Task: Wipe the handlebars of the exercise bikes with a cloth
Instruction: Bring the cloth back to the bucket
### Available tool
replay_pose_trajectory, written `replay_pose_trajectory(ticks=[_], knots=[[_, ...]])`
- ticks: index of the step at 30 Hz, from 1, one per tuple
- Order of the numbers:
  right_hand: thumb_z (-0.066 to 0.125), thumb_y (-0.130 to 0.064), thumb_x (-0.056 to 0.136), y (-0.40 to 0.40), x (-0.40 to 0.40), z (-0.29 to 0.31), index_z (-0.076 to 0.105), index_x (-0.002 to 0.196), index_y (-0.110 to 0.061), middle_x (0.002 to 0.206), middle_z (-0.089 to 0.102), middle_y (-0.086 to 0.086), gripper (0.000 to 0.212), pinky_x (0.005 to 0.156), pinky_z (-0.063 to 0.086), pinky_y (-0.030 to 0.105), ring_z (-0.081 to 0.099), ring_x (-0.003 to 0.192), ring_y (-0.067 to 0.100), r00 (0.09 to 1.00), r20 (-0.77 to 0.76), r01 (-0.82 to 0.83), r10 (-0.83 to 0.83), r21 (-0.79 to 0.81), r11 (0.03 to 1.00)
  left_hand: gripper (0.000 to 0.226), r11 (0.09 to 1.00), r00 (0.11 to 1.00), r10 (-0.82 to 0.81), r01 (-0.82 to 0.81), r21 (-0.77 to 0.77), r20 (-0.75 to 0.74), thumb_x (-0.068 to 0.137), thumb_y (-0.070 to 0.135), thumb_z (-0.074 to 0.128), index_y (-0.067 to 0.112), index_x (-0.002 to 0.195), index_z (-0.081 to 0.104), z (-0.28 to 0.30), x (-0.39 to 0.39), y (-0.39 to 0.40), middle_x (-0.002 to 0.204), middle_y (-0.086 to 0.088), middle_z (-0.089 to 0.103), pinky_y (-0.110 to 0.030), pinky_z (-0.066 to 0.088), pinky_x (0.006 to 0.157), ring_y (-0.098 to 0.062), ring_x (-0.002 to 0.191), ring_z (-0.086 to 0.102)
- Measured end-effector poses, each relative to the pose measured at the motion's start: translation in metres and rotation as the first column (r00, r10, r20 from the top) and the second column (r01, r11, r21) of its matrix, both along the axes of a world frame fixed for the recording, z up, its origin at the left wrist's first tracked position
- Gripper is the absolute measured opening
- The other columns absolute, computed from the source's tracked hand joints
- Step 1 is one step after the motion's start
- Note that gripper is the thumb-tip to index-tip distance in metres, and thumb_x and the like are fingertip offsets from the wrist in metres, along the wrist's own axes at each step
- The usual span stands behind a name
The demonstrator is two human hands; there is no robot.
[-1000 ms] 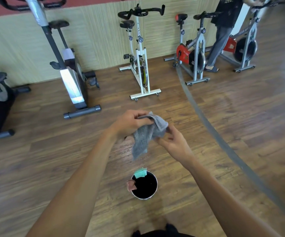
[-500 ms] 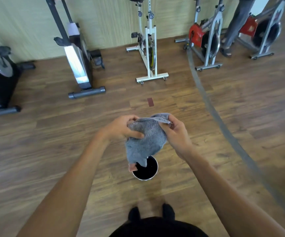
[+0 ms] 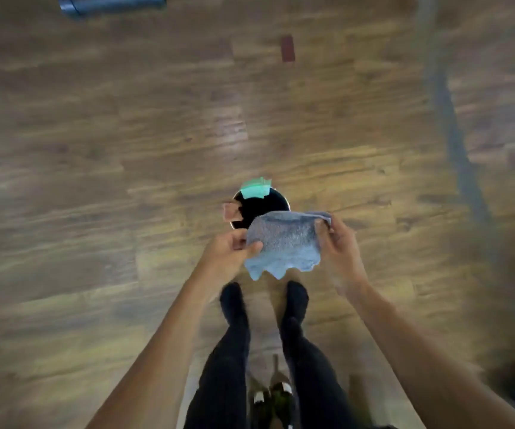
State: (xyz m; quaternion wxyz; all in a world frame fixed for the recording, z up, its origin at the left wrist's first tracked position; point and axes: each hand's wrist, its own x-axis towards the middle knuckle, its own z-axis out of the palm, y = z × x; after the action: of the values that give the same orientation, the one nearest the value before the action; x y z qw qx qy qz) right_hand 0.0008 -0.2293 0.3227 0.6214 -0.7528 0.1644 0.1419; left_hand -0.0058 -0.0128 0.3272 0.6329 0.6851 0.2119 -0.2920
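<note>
- Head view, looking steeply down, with the whole frame smeared by motion blur: both bare forearms reach forward over a wooden floor (image 3: 95,150).
- The grey cloth (image 3: 284,239) is stretched between the two hands, its lower edge hanging loose and ragged below the fingers.
- The left hand (image 3: 228,252) pinches the cloth's left edge, thumb on top of the fabric and the other fingers curled under it.
- The right hand (image 3: 339,243) grips the cloth's upper right corner, fingers closed on the fabric and the corner bunched at its fingertips.
- Just beyond the fingers of both hands, partly hidden by the cloth's upper edge, stands a round dark bucket (image 3: 277,201) on the floor.
- A green rag (image 3: 254,188) hangs over the bucket's far rim and a pinkish rag (image 3: 230,211) over its left rim, the latter just beyond the left hand's fingers.
- Nearer than the hands, the person's dark-clad legs (image 3: 231,351) and feet stand on the floor.
- Far beyond the fingers, at the top left edge, lies a dark base bar (image 3: 110,3) of some machine; no handlebars are visible.
- A small reddish mark (image 3: 287,48) sits on the floor well beyond the bucket.
</note>
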Motion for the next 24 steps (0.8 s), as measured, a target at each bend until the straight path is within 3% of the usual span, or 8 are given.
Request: replay_pose_trajectory(ticks=[5, 10, 12, 14, 16, 18, 21, 24], knots=[[0.045, -0.02, 0.109, -0.002, 0.0, -0.144, 0.063, 0.101, -0.017, 0.079, 0.058, 0.0, 0.02, 0.064, 0.043, 0.02, 0.052, 0.069, 0.005, 0.995, -0.064, -0.087, 0.078, -0.146, 0.985, 0.019, 0.999, 0.999, -0.001, 0.003, 0.047, -0.036, 0.102, 0.017, 0.06, 0.034, 0.103, 0.068, -0.14, -0.007, -0.01, 0.099, -0.002, 0.078, -0.038, 0.06, 0.084, -0.019, 0.096, 0.075], [0.045, -0.027, 0.109, -0.001, 0.008, -0.26, 0.064, 0.105, -0.024, 0.073, 0.054, 0.001, 0.02, 0.056, 0.034, 0.017, 0.043, 0.061, 0.011, 0.979, -0.07, -0.204, 0.192, -0.257, 0.945, 0.013, 0.99, 0.999, 0.02, -0.014, 0.137, -0.042, 0.102, 0.022, 0.061, 0.034, 0.101, 0.064, -0.251, -0.01, -0.011, 0.102, 0.001, 0.074, -0.022, 0.06, 0.067, -0.011, 0.098, 0.071], [0.044, -0.028, 0.109, 0.003, 0.023, -0.296, 0.062, 0.108, -0.032, 0.063, 0.04, -0.01, 0.019, 0.048, 0.028, 0.017, 0.032, 0.054, 0.009, 0.975, -0.074, -0.22, 0.209, -0.226, 0.949, 0.009, 0.983, 0.999, 0.036, -0.032, 0.179, -0.02, 0.101, 0.021, 0.061, 0.03, 0.1, 0.065, -0.288, 0.001, -0.007, 0.1, -0.001, 0.073, -0.03, 0.063, 0.069, -0.013, 0.095, 0.071], [0.043, -0.03, 0.11, 0.006, 0.043, -0.329, 0.064, 0.115, -0.023, 0.06, 0.032, -0.012, 0.023, 0.043, 0.023, 0.018, 0.027, 0.047, 0.005, 0.966, -0.101, -0.257, 0.239, -0.24, 0.936, 0.007, 0.978, 0.999, 0.04, -0.041, 0.205, 0.007, 0.101, 0.02, 0.061, 0.024, 0.101, 0.066, -0.322, 0.017, -0.004, 0.097, -0.004, 0.072, -0.046, 0.064, 0.075, -0.021, 0.092, 0.073], [0.043, -0.032, 0.109, 0.012, 0.065, -0.359, 0.061, 0.103, -0.018, 0.06, 0.035, -0.011, 0.024, 0.042, 0.022, 0.017, 0.028, 0.043, 0.003, 0.95, -0.131, -0.307, 0.282, -0.249, 0.918, 0.006, 0.965, 0.999, 0.031, -0.034, 0.259, 0.017, 0.101, 0.021, 0.062, 0.024, 0.102, 0.067, -0.352, 0.031, -0.001, 0.096, -0.004, 0.071, -0.053, 0.062, 0.077, -0.026, 0.091, 0.072], [0.046, -0.032, 0.109, 0.017, 0.082, -0.384, 0.053, 0.087, -0.023, 0.062, 0.038, -0.011, 0.025, 0.041, 0.023, 0.015, 0.03, 0.042, 0.002, 0.941, -0.127, -0.337, 0.315, -0.255, 0.906, 0.008, 0.943, 0.999, 0.046, -0.052, 0.328, 0.025, 0.099, 0.022, 0.064, 0.018, 0.105, 0.069, -0.38, 0.045, 0.0, 0.094, -0.008, 0.071, -0.055, 0.061, 0.076, -0.029, 0.087, 0.072], [0.053, -0.026, 0.107, 0.023, 0.099, -0.408, 0.059, 0.107, -0.018, 0.066, 0.046, -0.011, 0.01, 0.041, 0.028, 0.011, 0.04, 0.041, -0.003, 0.945, -0.141, -0.324, 0.296, -0.272, 0.906, 0.021, 0.889, 0.993, 0.094, -0.116, 0.442, 0.07, 0.094, 0.023, 0.071, 0.012, 0.112, 0.067, -0.411, 0.063, -0.004, 0.085, -0.003, 0.07, -0.041, 0.061, 0.073, -0.022, 0.079, 0.071], [0.06, -0.022, 0.103, 0.025, 0.099, -0.424, 0.056, 0.134, -0.015, 0.083, 0.061, -0.01, 0.032, 0.054, 0.044, 0.009, 0.057, 0.064, -0.006, 0.951, -0.136, -0.306, 0.278, -0.281, 0.91, 0.032, 0.839, 0.994, 0.074, -0.103, 0.535, 0.075, 0.092, 0.017, 0.073, 0.014, 0.122, 0.062, -0.425, 0.07, -0.012, 0.078, 0.01, 0.064, -0.013, 0.051, 0.06, -0.003, 0.069, 0.063]])
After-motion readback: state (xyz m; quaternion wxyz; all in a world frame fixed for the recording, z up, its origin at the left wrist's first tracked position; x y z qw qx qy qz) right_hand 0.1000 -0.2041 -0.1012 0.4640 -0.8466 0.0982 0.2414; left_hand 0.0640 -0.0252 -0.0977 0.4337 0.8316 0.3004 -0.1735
